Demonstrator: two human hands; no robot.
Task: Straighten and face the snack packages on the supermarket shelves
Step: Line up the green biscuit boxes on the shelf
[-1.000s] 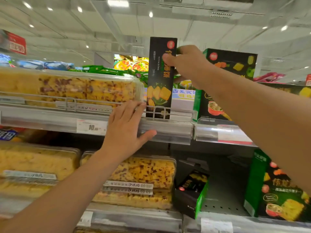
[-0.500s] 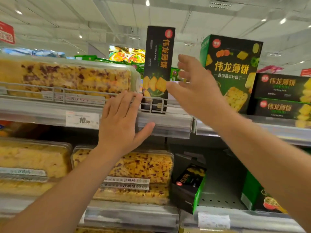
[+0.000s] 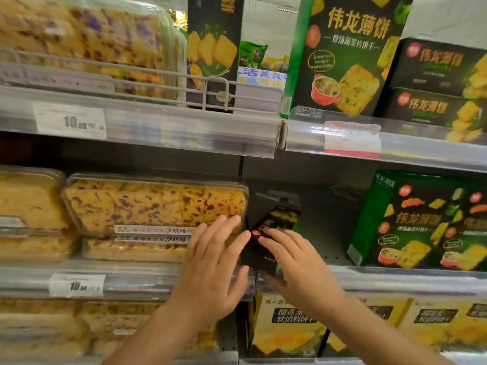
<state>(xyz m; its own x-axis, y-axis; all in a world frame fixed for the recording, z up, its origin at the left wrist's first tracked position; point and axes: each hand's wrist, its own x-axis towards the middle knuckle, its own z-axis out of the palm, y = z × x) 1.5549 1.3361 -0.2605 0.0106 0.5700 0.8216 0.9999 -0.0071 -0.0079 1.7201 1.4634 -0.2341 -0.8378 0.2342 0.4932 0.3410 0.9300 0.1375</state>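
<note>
Supermarket shelves [image 3: 147, 127] fill the frame, snack trays [image 3: 155, 204] centre-left. Toppled black box [image 3: 274, 227] leans at frame centre on the middle shelf — left hand [image 3: 213, 270] and right hand [image 3: 297, 267] flank it, fingers straight, just touching, likely to stand it upright.

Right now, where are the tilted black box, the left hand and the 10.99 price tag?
tilted black box [image 3: 276, 219]: head view, printed top face.
left hand [image 3: 210, 275]: head view, back of hand.
10.99 price tag [image 3: 69, 121]: head view, tag middle.
</note>
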